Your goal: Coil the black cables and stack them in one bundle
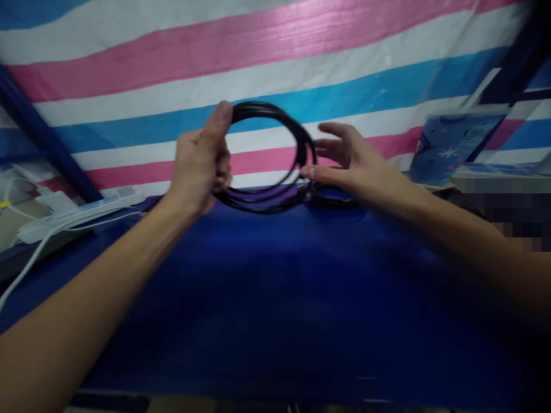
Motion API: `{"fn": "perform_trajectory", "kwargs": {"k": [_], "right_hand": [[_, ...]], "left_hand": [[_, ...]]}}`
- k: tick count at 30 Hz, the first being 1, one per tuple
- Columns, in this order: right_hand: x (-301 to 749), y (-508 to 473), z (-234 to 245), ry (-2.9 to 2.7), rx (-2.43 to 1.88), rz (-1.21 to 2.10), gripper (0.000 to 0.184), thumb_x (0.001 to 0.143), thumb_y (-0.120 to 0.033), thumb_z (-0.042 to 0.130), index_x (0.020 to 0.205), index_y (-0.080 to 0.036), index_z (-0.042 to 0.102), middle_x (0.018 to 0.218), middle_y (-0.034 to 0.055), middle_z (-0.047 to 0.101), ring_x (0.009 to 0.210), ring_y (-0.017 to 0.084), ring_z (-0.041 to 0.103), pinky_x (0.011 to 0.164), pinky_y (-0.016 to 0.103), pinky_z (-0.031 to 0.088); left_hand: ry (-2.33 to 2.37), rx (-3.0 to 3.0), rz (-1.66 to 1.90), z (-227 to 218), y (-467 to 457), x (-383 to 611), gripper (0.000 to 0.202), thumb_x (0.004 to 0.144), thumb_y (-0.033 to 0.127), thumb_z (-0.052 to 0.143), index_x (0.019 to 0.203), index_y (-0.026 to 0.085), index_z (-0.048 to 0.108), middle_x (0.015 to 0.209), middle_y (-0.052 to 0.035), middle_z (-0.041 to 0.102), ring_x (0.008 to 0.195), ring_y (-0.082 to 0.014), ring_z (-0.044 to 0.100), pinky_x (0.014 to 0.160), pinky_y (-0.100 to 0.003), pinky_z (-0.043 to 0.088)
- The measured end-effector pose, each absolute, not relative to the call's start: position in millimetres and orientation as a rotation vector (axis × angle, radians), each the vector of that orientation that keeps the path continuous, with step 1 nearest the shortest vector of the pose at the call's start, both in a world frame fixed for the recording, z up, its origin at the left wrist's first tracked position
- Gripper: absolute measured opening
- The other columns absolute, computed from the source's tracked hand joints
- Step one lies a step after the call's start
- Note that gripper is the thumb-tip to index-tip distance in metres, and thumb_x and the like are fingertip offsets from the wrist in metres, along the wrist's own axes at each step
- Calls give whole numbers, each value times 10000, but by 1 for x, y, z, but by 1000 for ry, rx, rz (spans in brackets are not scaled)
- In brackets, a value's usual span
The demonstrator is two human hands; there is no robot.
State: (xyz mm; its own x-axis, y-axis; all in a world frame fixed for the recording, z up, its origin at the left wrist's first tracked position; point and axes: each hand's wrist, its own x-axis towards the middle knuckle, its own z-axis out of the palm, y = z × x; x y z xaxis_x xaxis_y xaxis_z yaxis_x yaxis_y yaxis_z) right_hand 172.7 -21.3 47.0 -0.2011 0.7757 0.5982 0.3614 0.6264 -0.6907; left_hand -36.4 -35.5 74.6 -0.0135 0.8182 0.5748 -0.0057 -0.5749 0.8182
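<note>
A black cable (267, 109), wound into a loose coil of several loops, hangs upright above the blue table. My left hand (204, 155) is closed round the coil's left side, thumb on top. At the coil's right side is my right hand (344, 152), its fingers spread apart. The right thumb tip lies against the loops or just in front of them; I cannot tell which. Behind and below the right hand, more black cable (333, 201) lies in a ring on the table, partly hidden by that hand.
The dark blue table (275, 298) fills the foreground. A white power strip (86, 212) with a white cord (32, 261) runs along the left. Behind hangs a striped pink, blue and white sheet (267, 46). A blue printed packet (456, 146) stands at the right.
</note>
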Motion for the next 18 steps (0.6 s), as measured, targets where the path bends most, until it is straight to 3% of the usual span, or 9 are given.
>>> {"fn": "perform_trajectory", "kwargs": {"k": [3, 6, 9, 12, 15, 18], "right_hand": [[174, -25, 50, -1872, -819, 830, 235, 829, -309, 583, 1016, -169, 612, 652, 27, 614, 650, 179, 618, 606, 301, 487], [174, -26, 53, -1860, -904, 671, 202, 873, -245, 477, 950, -156, 641, 417, -45, 434, 407, 127, 481, 473, 263, 391], [173, -31, 58, -1961, -1027, -25, 237, 817, -149, 481, 933, -153, 688, 532, 10, 547, 479, 136, 500, 503, 270, 335], [167, -40, 58, -2158, -1066, -523, 245, 709, -127, 556, 903, -166, 701, 636, 57, 625, 581, 195, 554, 553, 302, 346], [161, -44, 54, -2131, -1091, -538, 274, 708, -200, 605, 974, -193, 672, 715, 69, 652, 683, 247, 600, 615, 340, 406], [163, -38, 55, -1828, -1000, -337, 475, 712, -247, 655, 1176, -202, 565, 967, 97, 651, 950, 292, 592, 772, 397, 445]], "left_hand": [[706, 1486, 1492, 61, -56, -6, 564, 742, 589, 617, 499, 212, 273, 388, 96, 182, 295, -24, 144, 316, -228, 84], [612, 1492, 1192, 55, -63, -2, 515, 758, 470, 653, 498, 196, 302, 380, 104, 202, 289, -15, 195, 328, -195, 234], [621, 1634, 974, 60, -59, -11, 441, 780, 361, 633, 472, 182, 373, 371, 75, 291, 337, -46, 350, 442, -222, 381], [755, 1888, 817, 64, -55, -16, 281, 731, 278, 678, 528, 149, 534, 434, 46, 433, 397, -52, 410, 441, -205, 336], [893, 1969, 935, 62, -54, -13, 168, 702, 237, 698, 609, 136, 601, 462, 57, 429, 401, -31, 358, 405, -183, 231], [869, 1716, 1274, 61, -53, -8, 288, 744, 247, 645, 524, 154, 484, 391, 87, 255, 336, -16, 213, 371, -189, 143]]}}
